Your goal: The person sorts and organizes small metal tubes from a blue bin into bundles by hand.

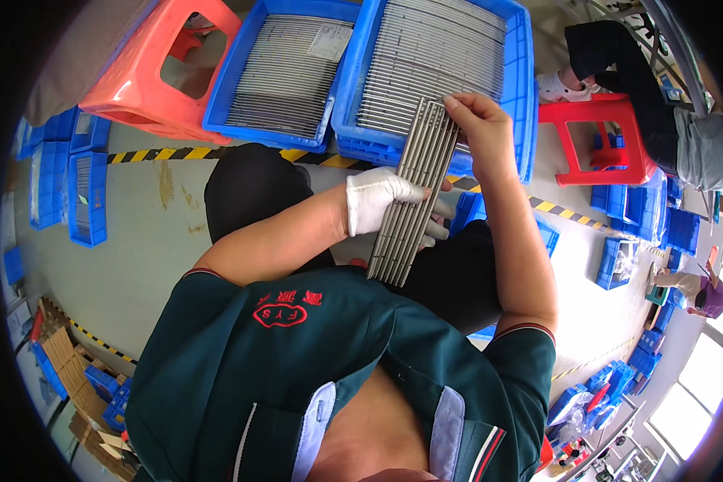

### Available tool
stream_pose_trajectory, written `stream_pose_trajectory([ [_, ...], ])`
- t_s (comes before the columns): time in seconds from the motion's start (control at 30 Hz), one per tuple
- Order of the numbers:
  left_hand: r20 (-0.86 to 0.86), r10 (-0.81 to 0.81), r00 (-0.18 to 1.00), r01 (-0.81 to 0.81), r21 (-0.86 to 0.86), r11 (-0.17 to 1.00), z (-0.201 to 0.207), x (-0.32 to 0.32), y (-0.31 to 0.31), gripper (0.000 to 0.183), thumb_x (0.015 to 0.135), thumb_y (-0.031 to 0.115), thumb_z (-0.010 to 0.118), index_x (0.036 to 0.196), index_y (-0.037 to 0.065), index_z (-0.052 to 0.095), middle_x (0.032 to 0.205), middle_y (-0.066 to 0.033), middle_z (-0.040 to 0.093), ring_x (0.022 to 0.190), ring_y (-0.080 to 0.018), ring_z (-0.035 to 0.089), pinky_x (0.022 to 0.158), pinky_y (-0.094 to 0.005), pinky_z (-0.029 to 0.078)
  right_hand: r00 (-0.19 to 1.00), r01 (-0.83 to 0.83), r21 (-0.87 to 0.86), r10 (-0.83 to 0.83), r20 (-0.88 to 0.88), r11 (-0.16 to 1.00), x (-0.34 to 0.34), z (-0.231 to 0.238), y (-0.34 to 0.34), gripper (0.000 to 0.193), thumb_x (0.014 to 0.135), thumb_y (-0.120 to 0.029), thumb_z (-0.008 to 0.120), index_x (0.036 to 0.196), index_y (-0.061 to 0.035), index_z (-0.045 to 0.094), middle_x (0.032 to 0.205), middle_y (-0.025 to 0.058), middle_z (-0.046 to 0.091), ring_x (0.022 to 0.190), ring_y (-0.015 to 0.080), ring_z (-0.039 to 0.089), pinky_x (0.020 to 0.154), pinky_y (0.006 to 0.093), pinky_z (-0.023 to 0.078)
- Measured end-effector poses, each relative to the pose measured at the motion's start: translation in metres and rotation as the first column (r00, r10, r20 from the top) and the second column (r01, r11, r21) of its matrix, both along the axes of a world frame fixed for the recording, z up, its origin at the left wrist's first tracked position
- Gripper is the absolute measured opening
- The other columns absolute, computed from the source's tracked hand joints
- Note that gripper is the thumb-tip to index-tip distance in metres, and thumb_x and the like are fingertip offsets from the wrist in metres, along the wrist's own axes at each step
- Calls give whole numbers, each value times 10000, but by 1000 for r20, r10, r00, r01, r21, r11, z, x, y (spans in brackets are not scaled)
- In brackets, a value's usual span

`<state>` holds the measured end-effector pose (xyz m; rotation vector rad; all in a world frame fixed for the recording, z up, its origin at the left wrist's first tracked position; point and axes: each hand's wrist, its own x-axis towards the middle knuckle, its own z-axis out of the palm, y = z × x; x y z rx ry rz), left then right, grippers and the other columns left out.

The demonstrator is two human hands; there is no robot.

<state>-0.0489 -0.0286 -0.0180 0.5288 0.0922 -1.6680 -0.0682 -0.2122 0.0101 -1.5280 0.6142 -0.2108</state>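
Note:
A flat row of several slim metal rods (414, 189) slants across my lap, side by side, far ends toward the blue crates. My left hand (386, 197), in a white glove with some fingertips bare, wraps round the row at its middle, thumb on top and fingers beneath. My bare right hand (484, 128) pinches the far right end of the same rods between thumb and fingers. Just beyond, a blue crate (524, 120) holds many more such rods, laid in rows. To its left, another blue crate (225, 104) carries similar rods with a white paper label (329, 42) on top.
A pink-red plastic stool (128, 88) stands at the far left, a red stool (602, 136) at the right beside another person's leg (602, 48). Black-and-yellow tape (169, 154) crosses the floor. More blue bins (618, 261) stand at both sides. A person (711, 297) is farther right.

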Motion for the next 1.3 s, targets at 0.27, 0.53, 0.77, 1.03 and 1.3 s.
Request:
stream_pose_trajectory([
  [0.27, 7, -7, 1000, 7, -6, 1000, 0, 0, 0, 326, 955, 132, 496, 1273, 60, 496, 1116, -177, 586, 1009, -354, 623, 782, -486, 555, 1000, 3, -65, -2, 10, 998, 1, -6, -2, 156, 837, -105, 695, 935, 15, 690, 782, 28, 658, 679, 73, 584, 590, 211, 467],
  [0.53, 28, -11, 1000, 11, -3, 1000, -5, -1, -3, 349, 947, 106, 506, 1290, 58, 470, 1130, -177, 586, 1023, -360, 620, 797, -486, 552, 1000, 15, -57, -15, 4, 998, 2, -7, -4, 141, 830, -102, 700, 920, 5, 699, 774, 23, 661, 676, 69, 579, 594, 215, 464],
  [0.77, 2, 132, 991, -132, -35, 991, 3, 9, -2, 360, 928, 62, 526, 1283, 64, 464, 1183, -190, 584, 1048, -371, 618, 843, -500, 544, 986, 50, -259, -7, 165, 965, -18, 42, -8, 171, 856, -128, 673, 924, 29, 668, 776, 24, 645, 715, 69, 569, 654, 210, 457],
  [1.03, 41, 262, 964, -264, 55, 963, 24, 18, 0, 305, 914, 33, 536, 1218, 56, 534, 1135, -179, 625, 1020, -345, 641, 823, -490, 560, 991, -31, -482, 89, 98, 875, -42, 41, 19, 110, 843, -72, 671, 902, 20, 663, 800, 43, 651, 724, 81, 572, 662, 225, 463],
  [1.3, 64, 292, 954, -296, 55, 954, 18, 18, -1, 343, 908, 24, 536, 1248, 42, 498, 1109, -174, 611, 1043, -329, 624, 886, -503, 529, 976, -79, -634, 189, 108, 769, -37, 39, 28, 66, 814, -30, 675, 867, 9, 668, 768, 72, 634, 679, 141, 585, 627, 251, 464],
])
